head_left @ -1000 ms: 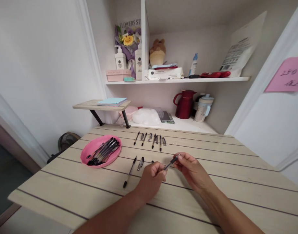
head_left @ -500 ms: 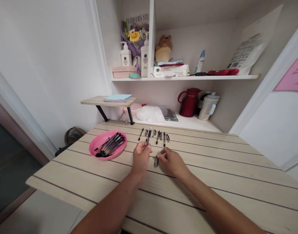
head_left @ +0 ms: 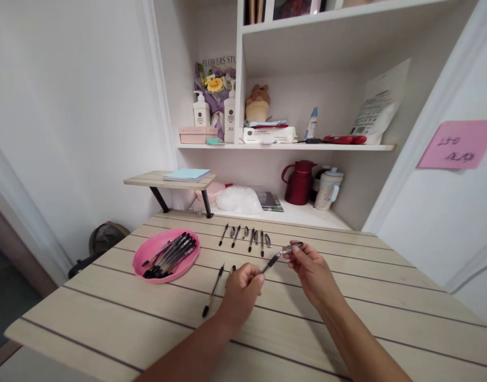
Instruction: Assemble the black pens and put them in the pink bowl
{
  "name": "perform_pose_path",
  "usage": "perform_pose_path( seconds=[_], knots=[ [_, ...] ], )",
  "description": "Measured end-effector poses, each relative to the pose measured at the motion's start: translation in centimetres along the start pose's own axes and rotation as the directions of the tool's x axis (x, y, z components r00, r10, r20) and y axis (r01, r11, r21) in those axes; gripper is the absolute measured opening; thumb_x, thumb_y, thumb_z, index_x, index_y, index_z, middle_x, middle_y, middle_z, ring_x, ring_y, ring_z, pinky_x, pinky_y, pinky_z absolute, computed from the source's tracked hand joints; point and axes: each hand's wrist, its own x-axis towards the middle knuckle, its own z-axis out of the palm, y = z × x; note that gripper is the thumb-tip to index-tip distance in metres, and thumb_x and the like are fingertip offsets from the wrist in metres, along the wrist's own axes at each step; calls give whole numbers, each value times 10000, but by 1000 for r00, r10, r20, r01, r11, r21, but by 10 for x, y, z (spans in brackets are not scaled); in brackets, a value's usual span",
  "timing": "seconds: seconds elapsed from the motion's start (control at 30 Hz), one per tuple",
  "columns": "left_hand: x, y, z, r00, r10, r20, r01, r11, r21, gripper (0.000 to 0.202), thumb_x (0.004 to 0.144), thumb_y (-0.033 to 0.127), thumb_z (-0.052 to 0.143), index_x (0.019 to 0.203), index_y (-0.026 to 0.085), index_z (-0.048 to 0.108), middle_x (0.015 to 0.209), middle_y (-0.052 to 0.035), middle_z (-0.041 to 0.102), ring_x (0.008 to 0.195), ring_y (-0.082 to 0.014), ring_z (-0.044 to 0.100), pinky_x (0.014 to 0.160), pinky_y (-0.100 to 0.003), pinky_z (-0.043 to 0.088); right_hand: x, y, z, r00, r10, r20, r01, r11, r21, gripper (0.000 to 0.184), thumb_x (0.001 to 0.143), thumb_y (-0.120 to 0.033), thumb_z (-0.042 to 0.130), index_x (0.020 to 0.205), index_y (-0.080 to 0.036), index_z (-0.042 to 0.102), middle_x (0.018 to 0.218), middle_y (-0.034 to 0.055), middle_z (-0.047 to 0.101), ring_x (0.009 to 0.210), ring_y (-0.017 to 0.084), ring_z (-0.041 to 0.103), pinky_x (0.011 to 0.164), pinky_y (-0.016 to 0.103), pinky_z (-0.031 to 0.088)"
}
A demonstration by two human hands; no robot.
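My left hand (head_left: 243, 291) grips a black gel pen (head_left: 272, 260) by its barrel, tip slanting up to the right. In my right hand (head_left: 310, 265) is a clear pen cap with a dark end (head_left: 293, 248), pinched at the pen's tip; I cannot tell how far it covers the tip. An uncapped pen (head_left: 214, 289) lies on the table left of my left hand, and a cap (head_left: 232, 271) shows partly behind that hand. Farther back, several uncapped pens (head_left: 251, 240) and loose caps (head_left: 268, 240) lie in a row.
A pink bowl (head_left: 139, 261) full of pens stands on the slatted table (head_left: 307, 339) at left. Behind are a small raised stand (head_left: 148, 179) with paper, a white plastic bag (head_left: 238, 199), a red jug (head_left: 299, 183) and a tumbler (head_left: 328, 190). Loaded shelves rise above.
My right hand has lifted from the cap on the table and now holds a cap at the pen's tip. The pen in my left hand has tilted rightward. The view has shifted upward.
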Motion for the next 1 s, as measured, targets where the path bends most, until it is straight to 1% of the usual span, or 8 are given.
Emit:
perform_pose_path(
  seconds=[0.07,0.13,0.37,0.57,0.7,0.83,0.93,1.0],
  knots=[
    [0,-3,2,1000,-12,22,12,1000,26,167,745,323,516,684,167,512,551,41,450,529,-90,416,515,-196,300,-3,-6,-4,1000,-25,-10,26,995,100,292,654,-362,695,890,-219,599,799,16,615,671,141,557,552,253,405],
    [1,-6,3,1000,-17,20,16,999,51,165,744,325,511,683,171,510,562,42,449,535,-93,417,516,-198,301,-6,-9,-4,999,-36,15,34,991,127,268,686,-341,680,914,-227,599,827,17,614,690,135,541,579,253,405],
    [1,-4,2,998,-31,47,27,995,94,168,741,326,499,672,172,508,560,41,444,530,-92,397,511,-202,289,-10,-12,-2,997,-46,58,44,999,31,243,723,-330,655,933,-223,594,809,9,606,663,123,516,588,255,377],
    [0,-2,2,999,-43,32,40,994,102,183,731,348,506,681,173,520,549,42,447,514,-93,382,495,-210,278,-8,-13,-6,996,-84,-16,84,996,19,239,721,-343,649,920,-225,589,777,1,594,638,119,516,567,252,364],
    [0,-2,3,998,-47,38,44,996,83,165,738,332,499,694,173,511,547,47,433,496,-84,367,480,-203,270,-12,-11,-2,996,-62,63,66,996,-61,210,723,-326,650,888,-214,587,745,2,594,634,121,518,558,249,360],
    [-1,-3,5,998,-35,46,31,997,74,150,736,309,499,687,167,504,537,52,414,493,-78,351,480,-194,276,-18,-9,6,986,-5,169,25,993,-112,203,712,-329,653,833,-188,570,805,41,622,630,130,512,548,257,368],
    [0,-6,4,998,-30,57,26,997,67,147,736,305,499,705,162,515,550,52,427,499,-76,358,485,-192,286,-20,-6,9,977,9,214,14,994,-105,270,713,-336,647,921,-188,557,773,32,608,614,128,496,551,262,376],
    [0,-8,4,999,-23,49,20,998,64,142,736,293,496,725,157,534,565,47,452,506,-76,375,496,-192,301,-21,-4,10,967,17,253,13,993,-117,272,721,-332,640,938,-189,561,727,11,584,609,122,485,561,259,375]
  ],
)
